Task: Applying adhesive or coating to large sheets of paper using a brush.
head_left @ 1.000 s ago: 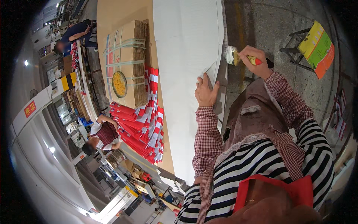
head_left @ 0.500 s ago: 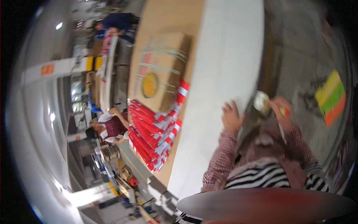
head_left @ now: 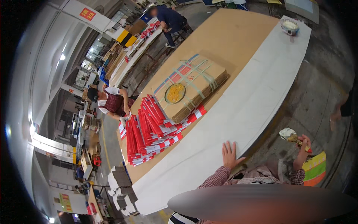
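My left hand lies flat on the white table covering, fingers spread and nothing in it. Off the table's right edge, my right hand is closed around the handle of a brush. Its head is thick with white paste and points left, over the floor. A bowl with whitish contents stands on the far right end of the covering. Left of my left hand, several red and white folded pieces lie fanned out in overlapping rows.
A strapped stack of flat cardboard lies mid-table, with a round dish of yellow bits on it. Across the table a person in a checked apron handles the red pieces. Another person sits at a farther table. A striped bright panel is beside my right arm.
My view has swung and steadied, bringing the far table end and the bowl into sight. My right hand has moved outward to the right with the brush. My left hand stays on the covering.
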`<state>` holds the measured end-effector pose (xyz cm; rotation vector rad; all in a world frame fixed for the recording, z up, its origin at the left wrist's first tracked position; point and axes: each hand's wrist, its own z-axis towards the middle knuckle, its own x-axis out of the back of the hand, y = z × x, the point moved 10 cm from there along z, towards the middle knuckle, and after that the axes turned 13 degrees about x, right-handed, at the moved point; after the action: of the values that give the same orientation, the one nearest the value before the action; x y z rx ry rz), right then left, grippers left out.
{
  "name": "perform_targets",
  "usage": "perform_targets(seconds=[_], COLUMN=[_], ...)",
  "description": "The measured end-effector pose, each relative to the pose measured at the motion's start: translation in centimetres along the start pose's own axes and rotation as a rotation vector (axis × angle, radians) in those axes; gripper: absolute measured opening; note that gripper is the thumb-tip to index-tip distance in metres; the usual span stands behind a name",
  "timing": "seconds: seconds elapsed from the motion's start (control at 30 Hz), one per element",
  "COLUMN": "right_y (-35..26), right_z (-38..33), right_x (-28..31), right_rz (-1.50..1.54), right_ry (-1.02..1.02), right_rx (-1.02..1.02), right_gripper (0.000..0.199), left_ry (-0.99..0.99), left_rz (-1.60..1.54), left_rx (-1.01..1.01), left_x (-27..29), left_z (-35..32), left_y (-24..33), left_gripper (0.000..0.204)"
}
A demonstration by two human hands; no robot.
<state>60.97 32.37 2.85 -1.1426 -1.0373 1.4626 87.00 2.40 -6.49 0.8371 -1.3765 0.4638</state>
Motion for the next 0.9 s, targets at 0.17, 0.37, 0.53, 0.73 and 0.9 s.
perform_targets(seconds=[0.17,0.37,0.53,0.73,0.9], right_y=[-1.1,1.6,2.7,2.6,4.6], right_z=[8.2,17.3,20.9,22.9,30.0], right_x=[0.4,-0.1,-3.6,-5.5,-5.9], right_rz=[0.102,0.255,0.339,0.436,0.57], right_ry=[0.022,-0.037,-0.07,-0.047,-0.087], right_rx=[-0.002,-0.08,-0.165,-0.218,-0.171], right_gripper=[0.031,0.026,0.023,0.026,0.03], left_ry=[0.026,0.25,0.292,0.529,0.348], left_rz=[0.056,-0.098,-0.14,-0.234,-0.844], left_rx=[0.11,0.472,0.634,0.453,0.379], left_x=[0.2,1.9,2.6,6.7,12.0], left_z=[-0.9,-3.6,-3.2,5.4,19.0], left_y=[-0.5,-1.7,-1.9,-0.9,3.0], left_gripper=[0.097,0.091,0.085,0.061,0.047])
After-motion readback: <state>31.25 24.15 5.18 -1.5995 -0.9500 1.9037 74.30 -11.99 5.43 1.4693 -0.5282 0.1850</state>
